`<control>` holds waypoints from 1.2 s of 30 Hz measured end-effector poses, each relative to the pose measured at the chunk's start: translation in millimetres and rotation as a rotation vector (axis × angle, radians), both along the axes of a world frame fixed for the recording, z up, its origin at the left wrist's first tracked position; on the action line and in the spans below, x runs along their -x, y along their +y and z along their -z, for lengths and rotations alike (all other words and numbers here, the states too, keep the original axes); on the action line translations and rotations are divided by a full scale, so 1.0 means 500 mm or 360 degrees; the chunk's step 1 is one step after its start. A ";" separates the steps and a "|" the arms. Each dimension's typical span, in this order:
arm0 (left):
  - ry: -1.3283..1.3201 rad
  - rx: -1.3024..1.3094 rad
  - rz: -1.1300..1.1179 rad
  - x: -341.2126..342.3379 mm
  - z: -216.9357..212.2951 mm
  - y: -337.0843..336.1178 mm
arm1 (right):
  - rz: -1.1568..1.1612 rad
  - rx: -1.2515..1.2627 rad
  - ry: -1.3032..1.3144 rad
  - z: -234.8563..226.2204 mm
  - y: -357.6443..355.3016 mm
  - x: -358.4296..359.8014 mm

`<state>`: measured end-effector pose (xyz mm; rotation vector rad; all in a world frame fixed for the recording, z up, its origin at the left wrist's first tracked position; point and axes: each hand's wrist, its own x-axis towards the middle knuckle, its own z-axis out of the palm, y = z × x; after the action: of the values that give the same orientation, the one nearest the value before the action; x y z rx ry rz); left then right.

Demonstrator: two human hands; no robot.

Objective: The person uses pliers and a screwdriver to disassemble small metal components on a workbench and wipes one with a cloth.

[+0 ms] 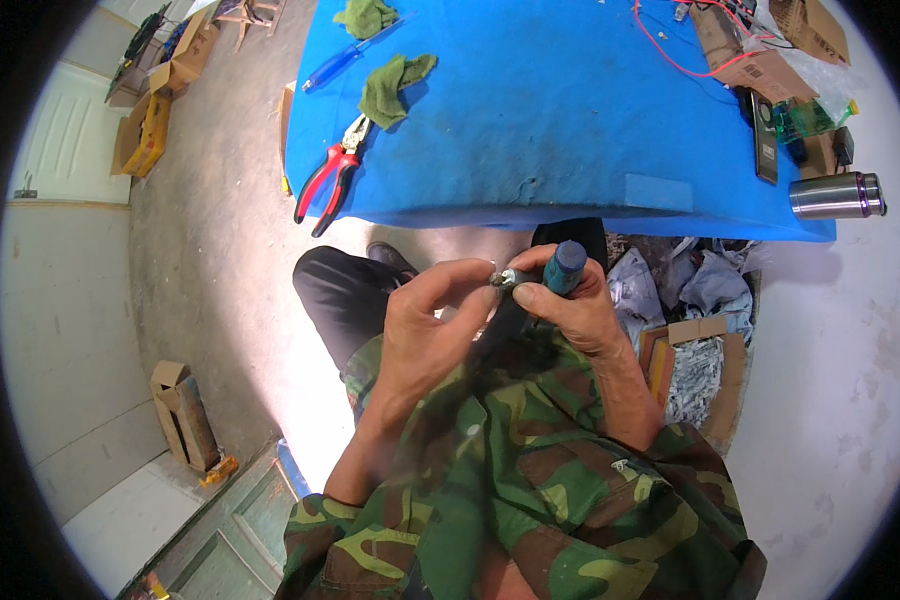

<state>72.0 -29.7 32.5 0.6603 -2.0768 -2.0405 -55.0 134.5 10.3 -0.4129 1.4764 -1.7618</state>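
Observation:
Over my lap, just short of the table's front edge, my two hands meet at a small metal part [508,278] with a silvery end. My left hand [432,308] pinches its left end between thumb and fingertips. With thumb and forefinger, my right hand [592,310] grips its darker right side. A screwdriver with a blue-green handle [567,265] is tucked in that same right hand, handle end up; its shaft is mostly hidden. What kind of part it is, I cannot make out.
Red-and-black pliers [335,175], green cloths [395,90] and a blue-handled screwdriver [348,62] lie on the left of the blue-covered table [540,110]. At its right stand a steel flask [838,196] and cardboard boxes [745,65]. An open carton [698,375] sits below, right.

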 end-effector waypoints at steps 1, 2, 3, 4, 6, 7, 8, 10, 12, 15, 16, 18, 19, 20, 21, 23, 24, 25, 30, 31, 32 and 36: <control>-0.0007 -0.0084 0.0008 -0.004 0.006 -0.002 | -0.0013 0.0023 0.0054 0.005 0.001 0.000; -0.0014 -0.0168 0.0017 -0.006 0.010 -0.003 | -0.0024 0.0046 0.0108 0.014 0.004 0.001; 0.0042 -0.0199 -0.0045 -0.005 0.009 0.001 | -0.0036 0.0069 0.0161 0.019 0.006 0.003; 0.0099 -0.0228 -0.0110 -0.002 0.010 0.008 | -0.0070 0.0089 0.0190 0.021 0.006 0.006; 0.0140 -0.0238 -0.0166 -0.004 0.009 0.013 | -0.0139 0.0130 0.0246 0.020 0.006 0.010; 0.0125 -0.0220 -0.0154 -0.004 0.006 0.014 | -0.0145 0.0099 0.0217 0.017 0.008 0.011; 0.0109 -0.0202 -0.0142 -0.004 0.005 0.015 | -0.0151 0.0068 0.0188 0.013 0.010 0.011; 0.0095 -0.0244 -0.0084 -0.007 0.008 0.011 | -0.0140 0.0050 0.0107 0.015 0.012 0.009; 0.0095 -0.0254 -0.0039 -0.009 0.012 0.007 | -0.0104 0.0076 0.0003 0.023 0.013 0.004; 0.0122 -0.0243 -0.0007 -0.015 0.019 0.001 | -0.0181 0.0029 -0.0254 0.023 0.015 0.010; 0.0137 -0.0256 0.0002 -0.017 0.021 -0.003 | -0.0170 0.0047 -0.0276 0.022 0.013 0.010; 0.0146 -0.0292 -0.0005 -0.018 0.022 -0.004 | -0.0149 0.0083 -0.0318 0.020 0.008 0.008; 0.0143 -0.0313 -0.0022 -0.019 0.020 -0.002 | -0.0153 0.0087 -0.0319 0.022 0.007 0.007; 0.0139 -0.0335 -0.0039 -0.019 0.018 -0.002 | -0.0157 0.0092 -0.0320 0.025 0.007 0.007; 0.0137 -0.0338 -0.0044 -0.019 0.017 -0.002 | -0.0161 0.0097 -0.0320 0.027 0.006 0.006; 0.0130 -0.0346 -0.0050 -0.018 0.013 -0.002 | -0.0059 0.0095 -0.0323 0.019 0.001 0.001; 0.0136 -0.0350 -0.0062 -0.016 0.012 -0.001 | -0.0008 0.0093 -0.0324 0.015 -0.002 -0.001; 0.0142 -0.0353 -0.0077 -0.016 0.012 0.002 | -0.0003 0.0097 -0.0304 0.014 -0.003 -0.002; 0.0162 -0.0328 -0.0098 -0.013 0.010 0.014 | -0.0003 0.0104 -0.0302 0.017 -0.006 -0.003; 0.0149 -0.0335 -0.0109 -0.011 0.009 0.016 | -0.0015 0.0088 -0.0297 0.016 -0.005 -0.003; 0.0135 -0.0341 -0.0119 -0.010 0.008 0.017 | -0.0027 0.0072 -0.0292 0.015 -0.004 -0.003; 0.0156 -0.0276 -0.0141 -0.013 0.015 0.017 | -0.0055 -0.0021 -0.0120 0.010 -0.009 -0.005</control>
<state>78.8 -21.1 25.1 0.6517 -1.8002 -2.1728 -52.6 129.8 5.2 -0.3595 1.4190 -1.7212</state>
